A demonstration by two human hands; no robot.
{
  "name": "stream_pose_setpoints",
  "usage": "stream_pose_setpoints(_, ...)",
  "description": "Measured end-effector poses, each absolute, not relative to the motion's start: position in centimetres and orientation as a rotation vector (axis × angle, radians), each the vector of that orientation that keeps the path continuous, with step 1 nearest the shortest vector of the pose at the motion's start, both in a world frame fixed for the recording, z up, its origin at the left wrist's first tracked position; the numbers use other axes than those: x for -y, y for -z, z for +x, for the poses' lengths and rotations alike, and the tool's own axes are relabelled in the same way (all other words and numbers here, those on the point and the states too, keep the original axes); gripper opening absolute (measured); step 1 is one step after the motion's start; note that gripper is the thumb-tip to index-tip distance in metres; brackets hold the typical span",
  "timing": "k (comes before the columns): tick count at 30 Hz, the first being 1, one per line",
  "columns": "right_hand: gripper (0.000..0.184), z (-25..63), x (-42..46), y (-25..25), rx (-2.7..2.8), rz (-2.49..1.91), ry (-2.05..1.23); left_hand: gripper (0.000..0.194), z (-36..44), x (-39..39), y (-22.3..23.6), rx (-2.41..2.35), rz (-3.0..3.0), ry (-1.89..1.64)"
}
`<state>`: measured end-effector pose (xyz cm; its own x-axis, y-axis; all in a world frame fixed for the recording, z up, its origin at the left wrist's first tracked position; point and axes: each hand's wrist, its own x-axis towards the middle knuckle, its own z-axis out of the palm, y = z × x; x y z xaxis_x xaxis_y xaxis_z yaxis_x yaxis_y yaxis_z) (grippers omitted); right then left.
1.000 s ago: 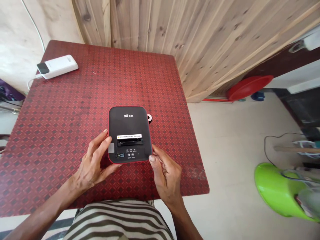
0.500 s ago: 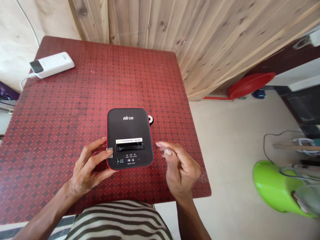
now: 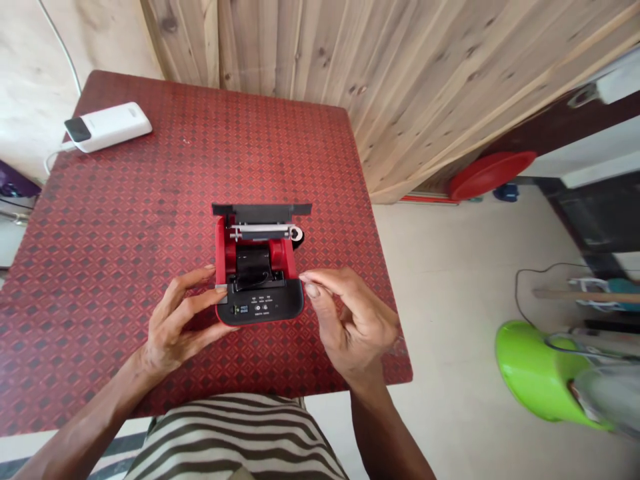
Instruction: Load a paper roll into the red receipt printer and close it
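Lid (image 3: 263, 213) now raised, left hand (image 3: 177, 323) clamped on printer (image 3: 280, 301), grip of right hand (image 3: 353, 323) unclear, pale floor (image 3: 440, 300) alongside red table (image 3: 170, 180).

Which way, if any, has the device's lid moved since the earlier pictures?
Yes: the lid has swung up and back, toward the red table's far edge.

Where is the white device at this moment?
In the head view, the white device lies at upper left, near the far left corner of the red table, beside a white cable.
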<state>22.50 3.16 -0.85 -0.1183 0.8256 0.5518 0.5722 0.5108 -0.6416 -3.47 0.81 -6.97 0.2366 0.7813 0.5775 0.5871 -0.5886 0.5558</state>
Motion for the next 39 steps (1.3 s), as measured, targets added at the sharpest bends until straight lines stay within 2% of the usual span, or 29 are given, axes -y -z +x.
stream_pose_setpoints(7, 0.022, 20.1, -7.0, -0.6, 2.412, -1.124, -0.268, 0.064, -3.6, -0.3, 7.9, -1.347, 2.347, -1.272)
stream_pose_setpoints(10, 0.020, 17.6, -9.3, -1.5, 2.786, -1.259, -0.340, 0.080, -3.3, -0.2, 8.0, -1.370, 2.378, -1.271)
stream_pose_setpoints(13, 0.026, 15.8, -10.9, -2.0, 2.952, -1.383, -0.395, 0.095, -2.7, -0.4, 8.1, -1.391, 2.397, -1.206)
stream_pose_setpoints(17, 0.026, 15.4, -11.8, -1.9, 3.000, -1.346, -0.393, 0.089, -2.0, -0.8, 8.2, -1.378, 2.412, -1.092)
stream_pose_setpoints(22, 0.022, 17.3, -10.6, -2.8, 2.840, -1.303, -0.360, 0.087, -1.9, -0.7, 8.1, -1.375, 2.422, -1.084)
stream_pose_setpoints(27, 0.020, 22.8, -8.0, -3.3, 2.210, -1.281, -0.558, 0.090, -2.0, -0.7, 8.1, -1.387, 2.436, -1.095)
stream_pose_setpoints(30, 0.030, 26.8, -7.3, -0.6, 1.797, -1.376, -0.724, 0.092, -2.0, -1.0, 8.2, -1.376, 2.440, -1.120)
stream_pose_setpoints(33, 0.031, 29.1, -7.4, 4.0, 1.544, -1.430, -0.826, 0.095, -2.1, -1.2, 8.2, -1.372, 2.452, -1.150)
stream_pose_setpoints(36, 0.027, 29.4, -7.7, 7.4, 1.484, -1.515, -0.876, 0.098, -2.2, -1.3, 8.3, -1.376, 2.467, -1.150)
stream_pose_setpoints(39, 0.027, 28.7, -7.4, 8.1, 1.542, -1.539, -0.952, 0.101, -2.3, -1.3, 8.5, -1.388, 2.466, -1.140)
